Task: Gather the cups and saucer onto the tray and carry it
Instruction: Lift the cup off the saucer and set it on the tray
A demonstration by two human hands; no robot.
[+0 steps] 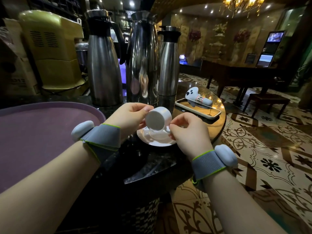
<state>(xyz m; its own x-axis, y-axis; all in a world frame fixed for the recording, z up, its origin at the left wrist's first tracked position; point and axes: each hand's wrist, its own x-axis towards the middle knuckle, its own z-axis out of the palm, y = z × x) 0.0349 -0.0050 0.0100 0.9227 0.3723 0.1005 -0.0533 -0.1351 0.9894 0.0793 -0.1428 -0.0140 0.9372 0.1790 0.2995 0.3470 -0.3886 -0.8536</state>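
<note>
A white cup is tilted on its side over a white saucer, its flat base turned toward me and its lower edge touching the saucer. My left hand grips the cup's body from the left. My right hand pinches the cup's handle from the right. The saucer rests on the dark stone counter. A large purple tray lies on the counter to the left, with nothing on its visible part. I see no other cup.
Three steel thermos jugs stand just behind the saucer. A small rectangular dish holding a white controller sits at the right. A gold appliance stands at the back left. The counter's rounded edge drops to patterned floor on the right.
</note>
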